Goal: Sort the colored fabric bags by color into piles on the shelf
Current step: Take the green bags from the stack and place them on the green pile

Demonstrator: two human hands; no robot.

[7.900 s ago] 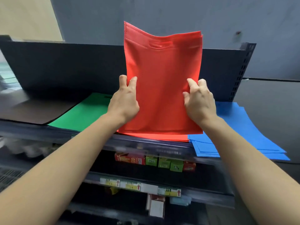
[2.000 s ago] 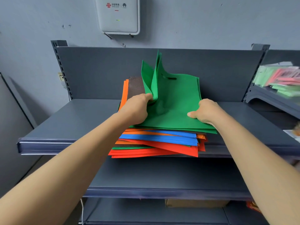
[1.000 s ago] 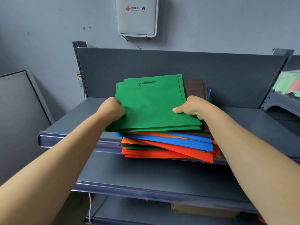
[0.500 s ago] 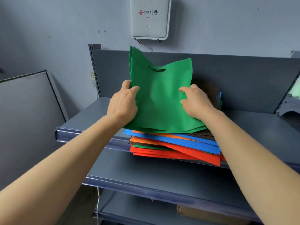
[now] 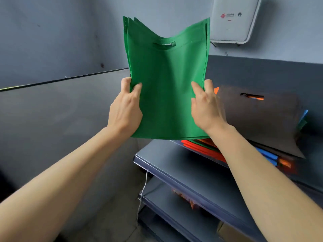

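I hold a small stack of green fabric bags (image 5: pixel 167 88) upright in the air, handle slot at the top. My left hand (image 5: pixel 125 109) grips their left edge with the thumb in front. My right hand (image 5: pixel 207 109) grips the right edge the same way. Behind and to the right, the mixed pile (image 5: pixel 262 123) lies on the grey shelf (image 5: pixel 157 154), a dark brown bag on top with orange, red, blue and green edges showing below.
A white wall box (image 5: pixel 234 18) hangs above the shelf's dark back panel (image 5: pixel 262 74). A lower shelf (image 5: pixel 183 206) carries an orange packet, and a cardboard box sits at the bottom right. A grey panel (image 5: pixel 61 119) fills the left, with a thin white cable near the floor.
The green bags have come off the mixed pile and swung left, clear of the shelf. My view has turned left too, so the pile now sits at the right with the brown bag uncovered.
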